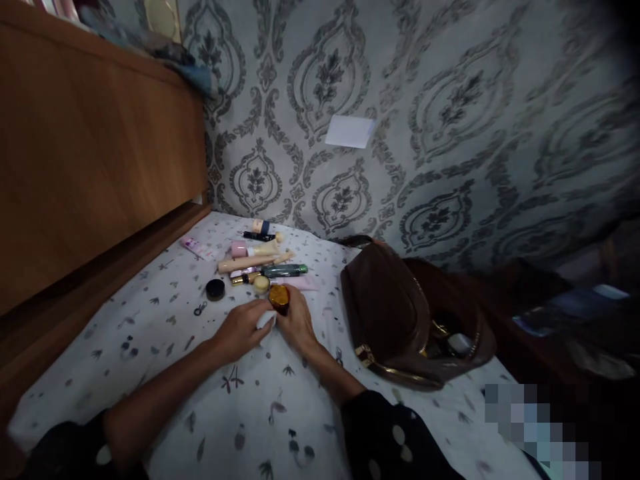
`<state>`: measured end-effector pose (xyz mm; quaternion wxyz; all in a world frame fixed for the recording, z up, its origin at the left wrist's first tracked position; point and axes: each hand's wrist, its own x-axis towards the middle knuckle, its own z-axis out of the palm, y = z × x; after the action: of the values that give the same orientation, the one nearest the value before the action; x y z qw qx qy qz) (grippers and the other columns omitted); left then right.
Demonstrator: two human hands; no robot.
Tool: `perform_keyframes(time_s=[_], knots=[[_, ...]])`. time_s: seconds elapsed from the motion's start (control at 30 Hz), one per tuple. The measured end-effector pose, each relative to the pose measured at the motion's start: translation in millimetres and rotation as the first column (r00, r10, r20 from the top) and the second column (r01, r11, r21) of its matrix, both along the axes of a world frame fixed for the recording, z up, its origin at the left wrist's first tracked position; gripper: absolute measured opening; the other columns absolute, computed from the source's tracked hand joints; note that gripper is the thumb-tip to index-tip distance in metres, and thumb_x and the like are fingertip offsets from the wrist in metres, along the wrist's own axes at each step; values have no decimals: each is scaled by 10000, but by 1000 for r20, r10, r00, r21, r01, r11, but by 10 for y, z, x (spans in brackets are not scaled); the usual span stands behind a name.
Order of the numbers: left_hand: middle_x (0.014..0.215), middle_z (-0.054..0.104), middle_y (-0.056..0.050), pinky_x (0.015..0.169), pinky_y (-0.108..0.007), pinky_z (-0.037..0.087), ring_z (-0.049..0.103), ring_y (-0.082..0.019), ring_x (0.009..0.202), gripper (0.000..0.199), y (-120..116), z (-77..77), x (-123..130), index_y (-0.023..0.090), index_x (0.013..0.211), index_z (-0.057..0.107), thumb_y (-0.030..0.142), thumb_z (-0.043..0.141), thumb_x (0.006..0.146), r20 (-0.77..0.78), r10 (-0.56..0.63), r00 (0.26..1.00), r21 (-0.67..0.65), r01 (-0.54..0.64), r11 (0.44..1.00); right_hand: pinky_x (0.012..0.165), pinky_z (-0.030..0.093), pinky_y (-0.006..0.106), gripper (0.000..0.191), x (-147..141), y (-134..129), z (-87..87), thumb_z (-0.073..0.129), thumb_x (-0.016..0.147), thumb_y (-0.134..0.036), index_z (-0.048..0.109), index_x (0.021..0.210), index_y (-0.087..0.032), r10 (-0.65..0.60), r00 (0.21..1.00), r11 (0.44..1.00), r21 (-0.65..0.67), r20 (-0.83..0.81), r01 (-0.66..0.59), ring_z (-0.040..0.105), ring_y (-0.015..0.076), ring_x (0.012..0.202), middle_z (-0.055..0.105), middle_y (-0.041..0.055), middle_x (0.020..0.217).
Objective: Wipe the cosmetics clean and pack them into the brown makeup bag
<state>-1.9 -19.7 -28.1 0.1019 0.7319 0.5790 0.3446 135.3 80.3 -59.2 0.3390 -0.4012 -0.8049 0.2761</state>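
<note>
My right hand point(297, 321) is closed around a small amber bottle point(279, 299), whose shiny amber end faces up. Close against it, my left hand point(244, 328) has its fingers curled on a small white thing point(265, 319); whether this is a cloth or part of the bottle, I cannot tell. Just beyond the hands lie cosmetics: a green tube point(284, 270), a beige tube point(247, 264), a pink-capped tube point(255, 249) and a round pale-yellow piece point(261, 285). A round black jar or lid point(215, 289) sits left of them.
An open brown handbag point(383, 303) stands to the right with things inside. A wooden cabinet point(100, 147) borders the patterned sheet point(260, 427) on the left. Behind is a wallpapered wall with a white card point(349, 131). Small dark rings point(200, 308) lie near the jar.
</note>
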Motion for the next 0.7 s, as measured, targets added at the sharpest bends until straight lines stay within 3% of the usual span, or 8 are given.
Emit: perform_keyframes(time_s=[0.1, 0.23, 0.43, 0.7], knots=[[1008, 701, -73, 811, -318, 516, 666, -215, 930, 160, 54, 21, -102, 188, 1012, 599, 223, 466, 929, -79, 107, 991, -29, -109, 994, 986, 475, 462, 495, 28, -11, -26, 669, 713, -239, 560, 1190, -164, 13, 999, 1000, 9, -39, -13, 588, 301, 1112, 655, 121, 1163], [1057, 706, -78, 833, -317, 515, 669, -226, 976, 177, 92, 2, -154, 186, 1047, 596, 208, 482, 912, -185, 163, 969, -79, -179, 981, 985, 479, 470, 509, 50, -12, -42, 669, 722, -277, 559, 1207, -169, -1, 998, 1000, 29, -66, 3, 598, 300, 1103, 658, 121, 1174], [1071, 698, -102, 832, -363, 521, 659, -264, 1006, 206, 79, 32, -99, 167, 1077, 588, 196, 497, 895, -329, 122, 936, -176, -188, 966, 1030, 462, 494, 557, 55, 8, -98, 642, 746, -304, 533, 1274, -166, 15, 999, 995, 98, -50, -10, 584, 312, 1178, 627, 149, 1253], [1123, 678, -109, 844, -374, 523, 645, -274, 1056, 228, 63, 105, -86, 161, 1117, 572, 184, 515, 897, -352, 67, 934, -232, -156, 960, 1029, 456, 499, 565, 54, 33, -134, 633, 775, -346, 513, 1289, -144, 32, 997, 997, 76, -65, -27, 573, 311, 1175, 621, 159, 1252]])
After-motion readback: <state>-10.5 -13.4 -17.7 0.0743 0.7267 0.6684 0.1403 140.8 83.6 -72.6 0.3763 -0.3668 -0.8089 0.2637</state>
